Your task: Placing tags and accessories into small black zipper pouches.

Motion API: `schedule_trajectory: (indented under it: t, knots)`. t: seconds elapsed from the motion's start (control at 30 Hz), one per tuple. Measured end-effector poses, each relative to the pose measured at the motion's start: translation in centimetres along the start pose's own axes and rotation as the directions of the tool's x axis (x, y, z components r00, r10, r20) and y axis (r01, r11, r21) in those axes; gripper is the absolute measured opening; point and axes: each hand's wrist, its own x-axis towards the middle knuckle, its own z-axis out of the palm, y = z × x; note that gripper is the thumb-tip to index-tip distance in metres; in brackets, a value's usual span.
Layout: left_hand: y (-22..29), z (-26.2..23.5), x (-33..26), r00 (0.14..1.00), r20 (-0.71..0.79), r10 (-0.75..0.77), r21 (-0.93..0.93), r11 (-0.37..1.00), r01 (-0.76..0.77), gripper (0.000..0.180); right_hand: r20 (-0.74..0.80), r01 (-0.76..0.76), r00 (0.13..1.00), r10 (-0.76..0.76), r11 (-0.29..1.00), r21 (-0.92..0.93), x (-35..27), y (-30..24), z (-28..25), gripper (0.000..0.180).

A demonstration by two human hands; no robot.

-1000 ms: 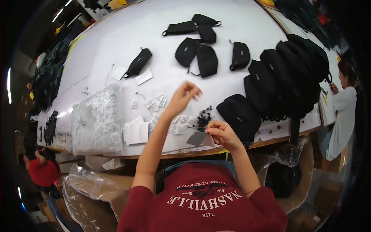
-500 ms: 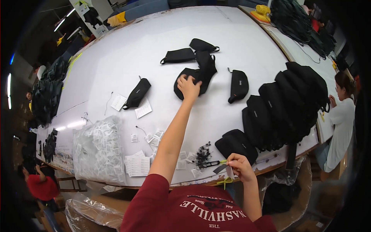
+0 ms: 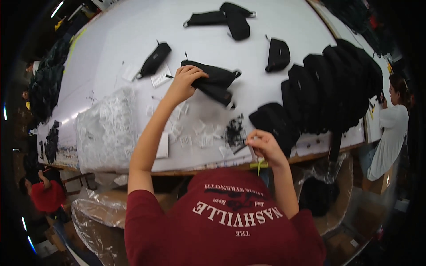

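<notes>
My left hand [image 3: 185, 80] grips the end of a black zip pouch [image 3: 216, 81], which lies across the white table [image 3: 133, 35] with a second pouch under it. My right hand [image 3: 266, 147] stays near the table's front edge, pinching a small flat tag with a yellow-green strip hanging below it. Between the hands lie several small clear packets [image 3: 199, 137] and a dark heap of tiny black parts [image 3: 234, 131].
A row of black pouches [image 3: 328, 88] is stacked at the right. Other single pouches [image 3: 154, 60] lie further back, also a pouch [image 3: 278, 54] and a pair of pouches [image 3: 222, 17]. A clear bag of packets [image 3: 106, 128] sits at the left. A person in white [image 3: 390, 128] stands at the right, a person in red [image 3: 44, 195] lower left.
My left hand, stretched far out over the pouches half a second ago, has closed on them and drawn them toward me. The right hand stayed at the table edge with its tag.
</notes>
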Motion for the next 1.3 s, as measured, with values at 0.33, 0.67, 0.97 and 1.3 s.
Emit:
schedule_trajectory:
  t: [0.33, 0.67, 0.97, 1.3]
  knots:
    - [11.1, 2.8, -10.6, 0.988, 0.098, -0.122, -0.113, 0.985, 0.133, 0.050, -0.046, 0.067, 0.997, -0.064, 0.996, 0.062, -3.7, 2.4, 0.5, 0.009]
    - [18.2, 2.9, -14.4, 0.697, -0.396, -0.598, -0.524, 0.770, 0.363, 0.013, -0.055, 0.164, 0.976, -0.211, 0.875, -0.455, -1.9, 5.2, 3.9, 0.009]
    - [19.7, 2.0, -17.6, 0.733, 0.013, -0.680, -0.843, 0.386, 0.373, 0.011, 0.111, 0.319, 0.864, -0.491, 0.362, -0.876, -1.1, 7.3, 7.4, 0.011]
    - [20.8, 1.0, -18.5, 0.738, 0.223, -0.636, -0.973, -0.197, 0.124, 0.008, 0.094, 0.298, 0.954, -0.284, 0.928, -0.224, -1.4, 8.1, 5.6, 0.013]
